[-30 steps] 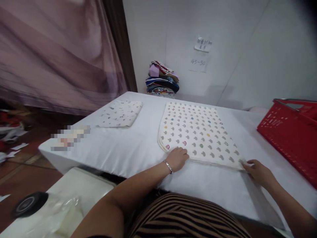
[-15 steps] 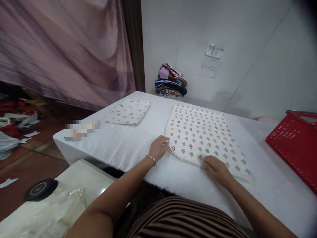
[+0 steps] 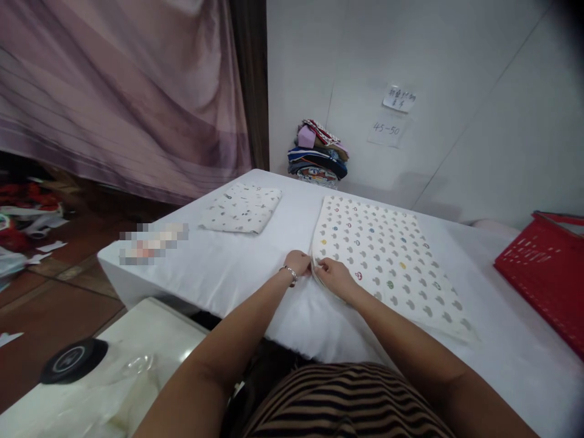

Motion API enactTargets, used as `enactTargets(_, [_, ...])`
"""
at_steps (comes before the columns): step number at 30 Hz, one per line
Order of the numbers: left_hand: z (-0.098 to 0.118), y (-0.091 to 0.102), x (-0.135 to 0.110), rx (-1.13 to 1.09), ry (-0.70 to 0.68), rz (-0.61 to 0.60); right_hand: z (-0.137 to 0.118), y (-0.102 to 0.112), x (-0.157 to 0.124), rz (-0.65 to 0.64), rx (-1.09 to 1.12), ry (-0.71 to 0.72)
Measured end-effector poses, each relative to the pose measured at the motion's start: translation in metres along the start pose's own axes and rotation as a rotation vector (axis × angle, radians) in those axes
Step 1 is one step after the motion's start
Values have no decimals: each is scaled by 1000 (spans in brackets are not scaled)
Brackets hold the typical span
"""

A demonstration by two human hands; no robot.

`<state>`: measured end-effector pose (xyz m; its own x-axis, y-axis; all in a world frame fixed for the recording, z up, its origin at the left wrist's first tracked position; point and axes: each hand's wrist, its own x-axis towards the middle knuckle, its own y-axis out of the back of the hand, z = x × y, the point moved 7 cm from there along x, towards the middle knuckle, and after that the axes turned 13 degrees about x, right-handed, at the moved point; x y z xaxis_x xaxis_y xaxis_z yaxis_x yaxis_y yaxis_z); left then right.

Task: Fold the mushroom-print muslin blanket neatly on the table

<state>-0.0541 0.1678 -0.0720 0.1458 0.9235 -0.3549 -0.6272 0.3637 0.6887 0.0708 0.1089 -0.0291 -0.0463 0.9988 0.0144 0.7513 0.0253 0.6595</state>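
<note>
A folded white cloth [image 3: 387,249] with grey mushroom-like prints and a few coloured ones lies flat before me on the white-covered table. At its near left corner my left hand [image 3: 298,264] pinches the layered edge, with a bracelet on that wrist. Close beside it, my right hand [image 3: 336,278] grips the same edge from above, fingers bent at the corner. The fingertips of both hands nearly meet there. Farther left rests a smaller folded cloth [image 3: 244,208] with small dark prints, apart from both hands.
A red plastic basket [image 3: 542,267] stands at the table's right. Folded fabrics are piled [image 3: 317,155] by the wall at the back. A blurred item [image 3: 152,244] lies on the left end. On a lower white surface at front left sit a black round object [image 3: 74,360] and clear plastic.
My right hand has moved left along the cloth's near edge to the corner, beside my left hand. The left hand has stayed at that corner. The view has shifted slightly.
</note>
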Motion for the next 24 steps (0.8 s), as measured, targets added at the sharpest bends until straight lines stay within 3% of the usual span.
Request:
enactTargets(7, [3, -4, 6, 24, -7, -90, 12, -3, 6, -6, 102, -117])
enactTargets(12, [4, -5, 7, 5, -48, -114, 26, -14, 10, -101, 335, -252])
enactTargets(17, [3, -7, 9, -12, -86, -120, 29, -17, 9, -84, 485, -273])
enactTargets(20, [0, -8, 10, -15, -85, -119, 24, -12, 6, -52, 447, -252])
enactTargets(24, [0, -8, 9, -38, -80, -125, 9, 0, 2, 5, 234, -193])
